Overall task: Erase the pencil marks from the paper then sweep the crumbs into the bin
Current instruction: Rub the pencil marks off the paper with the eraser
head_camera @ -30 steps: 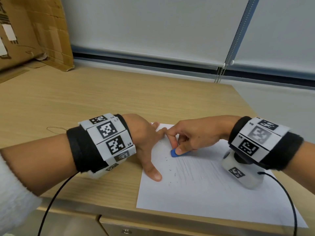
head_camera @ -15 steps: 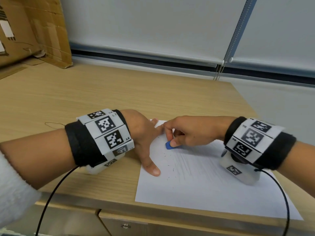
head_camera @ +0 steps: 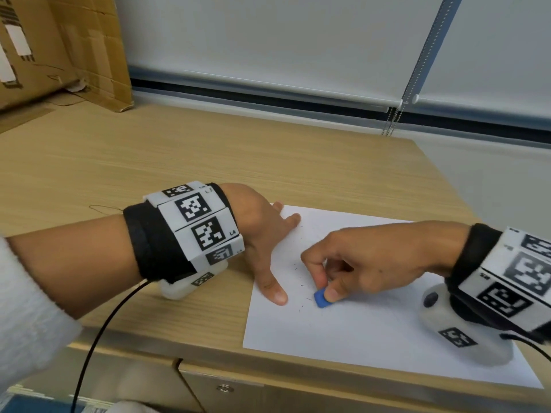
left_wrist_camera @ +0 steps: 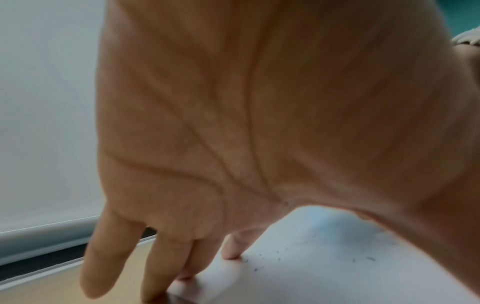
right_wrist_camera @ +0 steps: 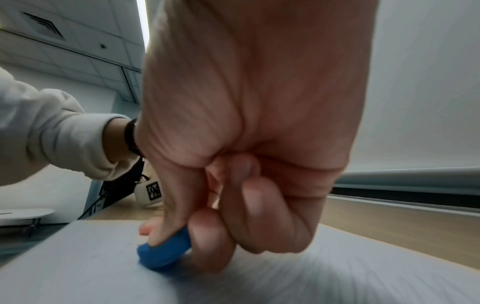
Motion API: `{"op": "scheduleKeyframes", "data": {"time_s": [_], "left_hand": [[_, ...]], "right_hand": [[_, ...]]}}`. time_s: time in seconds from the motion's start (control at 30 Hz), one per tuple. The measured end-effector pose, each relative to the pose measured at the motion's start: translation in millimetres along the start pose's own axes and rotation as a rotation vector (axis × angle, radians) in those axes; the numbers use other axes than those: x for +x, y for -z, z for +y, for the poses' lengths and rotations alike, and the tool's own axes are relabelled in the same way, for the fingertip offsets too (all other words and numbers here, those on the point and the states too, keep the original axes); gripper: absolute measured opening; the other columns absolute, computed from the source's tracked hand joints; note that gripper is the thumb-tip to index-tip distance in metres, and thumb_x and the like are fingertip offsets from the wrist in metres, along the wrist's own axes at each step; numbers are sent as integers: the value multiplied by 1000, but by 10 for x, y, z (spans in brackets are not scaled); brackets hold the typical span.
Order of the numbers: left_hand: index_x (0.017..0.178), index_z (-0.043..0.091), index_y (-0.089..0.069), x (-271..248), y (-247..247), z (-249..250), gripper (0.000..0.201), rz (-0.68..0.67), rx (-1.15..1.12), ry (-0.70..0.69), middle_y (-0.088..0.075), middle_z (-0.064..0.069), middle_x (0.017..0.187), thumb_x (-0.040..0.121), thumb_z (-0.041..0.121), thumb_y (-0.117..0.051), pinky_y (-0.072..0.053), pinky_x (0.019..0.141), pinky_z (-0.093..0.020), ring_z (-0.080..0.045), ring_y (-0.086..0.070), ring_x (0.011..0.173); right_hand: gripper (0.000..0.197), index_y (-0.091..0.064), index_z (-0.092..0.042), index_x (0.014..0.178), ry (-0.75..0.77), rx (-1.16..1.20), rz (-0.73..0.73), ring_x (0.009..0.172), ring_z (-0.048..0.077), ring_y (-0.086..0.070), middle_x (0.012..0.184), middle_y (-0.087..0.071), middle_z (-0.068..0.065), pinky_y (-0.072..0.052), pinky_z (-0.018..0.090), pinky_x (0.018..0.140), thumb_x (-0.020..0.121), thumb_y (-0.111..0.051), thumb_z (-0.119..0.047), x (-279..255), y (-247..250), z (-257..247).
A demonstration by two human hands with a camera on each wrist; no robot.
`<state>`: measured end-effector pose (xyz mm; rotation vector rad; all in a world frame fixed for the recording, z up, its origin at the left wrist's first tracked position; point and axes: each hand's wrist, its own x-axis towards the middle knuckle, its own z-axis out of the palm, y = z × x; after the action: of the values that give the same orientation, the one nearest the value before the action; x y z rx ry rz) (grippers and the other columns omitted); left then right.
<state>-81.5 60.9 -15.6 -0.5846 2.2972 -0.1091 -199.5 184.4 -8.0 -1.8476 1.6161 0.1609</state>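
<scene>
Erasing step, in progress; no bin in any view.

R hand [head_camera: 372,263]: grip closed on the blue eraser [head_camera: 322,298], pinched between thumb and forefinger, other fingers curled under. Eraser tip is down on the paper [head_camera: 387,338], near its left-centre, just beside the L thumb. Pinch sits low on the eraser, prob. so pressure goes straight into the rubbing end and the piece doesn't bend or flip. Wrist view confirms contact: eraser [right_wrist_camera: 166,253] flat against the sheet, thumb on top of it.

L hand [head_camera: 262,234]: grip open, holding nothing. Fingers are spread flat, tips on the top-left corner of the sheet, thumb lying along the left edge, palm over the table [head_camera: 208,150]. Reads as an anchor: the spread covers corner + edge so the sheet won't slide or crumple under the strokes. L wrist view shows fingertips [left_wrist_camera: 231,253] pressing on the paper's edge.

Crumbs [head_camera: 298,265]: small dark flecks scattered on the sheet betw. the two hands, a few below the eraser. Faint pencil lines are visible to the right of the eraser, so marks prob. not all gone. Sweeping not yet started.

Paper lies at the table's near-right corner, front edge close to the table edge, which may suit sweeping crumbs off later. Cardboard box [head_camera: 59,49] at far left, well apart.
</scene>
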Motion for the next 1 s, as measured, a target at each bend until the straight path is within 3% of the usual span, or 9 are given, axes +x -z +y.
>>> {"op": "scheduleKeyframes", "data": {"time_s": [0.17,0.3,0.47,0.6,0.67,0.87,1.0], "left_hand": [[146,26,31,-22,17,19,139,1,9,6,26,-6,159,61,80,-64,-21,117,-47,-26,-6,149],[146,26,31,-16,13,10,139,-6,4,5,27,-5,158,60,79,-65,-20,117,-48,-26,-6,149],[145,28,31,-10,12,11,139,-9,3,15,27,-4,158,60,80,-65,-20,117,-48,-25,-4,150],[145,27,32,27,-1,-16,143,-11,5,9,28,-4,158,56,82,-65,-20,117,-49,-25,-4,150],[145,25,33,41,-8,-16,144,-15,7,6,28,-4,158,56,83,-64,-20,117,-49,-25,-5,149],[149,15,26,-5,-1,2,143,-5,24,15,26,-3,159,59,84,-60,-16,118,-49,-22,-4,150],[149,6,23,-35,14,19,142,13,27,28,19,-4,161,62,81,-61,-15,119,-46,-21,-4,150]], "right_hand": [[13,-55,-22,84,-2,46,146,54,10,-41,59,-53,-4,-38,25,56,92,-61,-30,16,-36,63],[13,-56,-21,82,34,109,-3,55,13,-39,58,-49,0,-36,26,56,91,-62,-28,-94,-116,-8],[14,-58,-22,78,21,84,165,49,5,-40,52,-49,-10,-36,20,53,90,-63,-28,-26,-80,73],[13,-59,-18,81,58,163,-8,53,12,-39,56,-49,-4,-36,25,54,90,-64,-26,-95,-160,42],[11,-61,-17,83,44,146,-18,54,11,-41,59,-51,-1,-37,24,56,89,-65,-26,-34,-116,43],[10,-59,-15,84,-58,14,272,42,-3,-45,46,-52,-15,-35,8,47,90,-63,-22,384,328,261],[14,-55,-16,83,-73,-31,341,41,-9,-46,41,-49,-30,-34,8,45,91,-62,-25,497,427,363]]}}
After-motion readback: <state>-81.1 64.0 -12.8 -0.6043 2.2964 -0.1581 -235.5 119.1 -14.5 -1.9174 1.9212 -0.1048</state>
